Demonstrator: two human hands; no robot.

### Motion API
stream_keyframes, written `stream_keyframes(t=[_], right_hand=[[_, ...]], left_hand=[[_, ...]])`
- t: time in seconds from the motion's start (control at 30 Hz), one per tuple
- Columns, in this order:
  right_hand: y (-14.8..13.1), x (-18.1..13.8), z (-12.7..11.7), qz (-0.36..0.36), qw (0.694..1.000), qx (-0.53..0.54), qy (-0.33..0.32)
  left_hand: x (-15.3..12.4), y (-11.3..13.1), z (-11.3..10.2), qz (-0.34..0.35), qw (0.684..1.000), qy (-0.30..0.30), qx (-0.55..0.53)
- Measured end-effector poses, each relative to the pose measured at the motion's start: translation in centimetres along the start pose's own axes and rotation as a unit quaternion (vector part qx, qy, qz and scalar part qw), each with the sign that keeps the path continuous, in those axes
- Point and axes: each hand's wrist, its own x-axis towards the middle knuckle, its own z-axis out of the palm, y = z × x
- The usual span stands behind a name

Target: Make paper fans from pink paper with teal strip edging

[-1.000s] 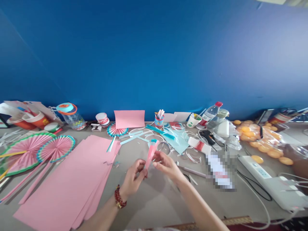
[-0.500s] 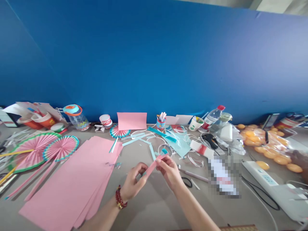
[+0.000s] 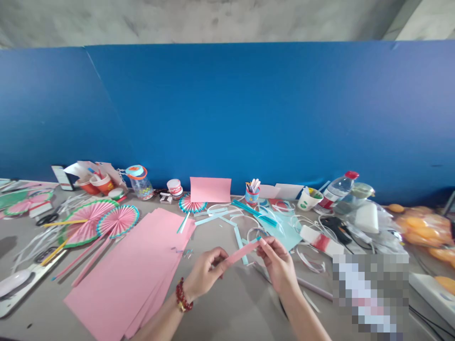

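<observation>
Between my two hands I hold a narrow folded pink paper strip with a blue-edged tip. My left hand, with a red bead bracelet on the wrist, pinches its lower left end. Pinching the upper blue-tipped end is my right hand. The strip lies nearly level, slightly raised to the right, above the grey table. A stack of pink paper sheets lies just left of my left hand.
Finished pink pleated fans lie at the left. Along the blue wall stand a jar, a glue tub, a pen cup, a paper cup and a water bottle. Loose paper strips and oranges lie around.
The strip has tipped from nearly upright to nearly level as my right hand slid out to its blue tip. The camera has tilted up and shifted, moving everything rightward and lower in view.
</observation>
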Motion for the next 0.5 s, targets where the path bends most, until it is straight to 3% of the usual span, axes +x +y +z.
stream_keyframes(t=[0.1,0.2,0.3,0.37,0.5], right_hand=[[-0.6,-0.2,-0.1,0.013,1.0,-0.016,-0.004],[-1.0,-0.8,-0.1,0.026,0.999,-0.041,-0.004],[-0.7,-1.9,-0.4,-0.008,0.997,-0.072,-0.008],[-0.3,-2.6,-0.7,-0.033,0.993,-0.104,-0.045],[0.5,-4.0,-1.0,-0.033,0.963,-0.223,-0.15]], left_hand=[[-0.2,0.4,-1.0,-0.007,0.999,0.007,0.031],[-0.2,0.6,-3.0,0.021,0.989,0.052,0.137],[0.4,0.1,-5.4,0.068,0.943,0.107,0.307],[1.1,-0.6,-6.7,0.084,0.906,0.108,0.401],[2.9,-2.5,-8.2,0.085,0.883,0.105,0.449]])
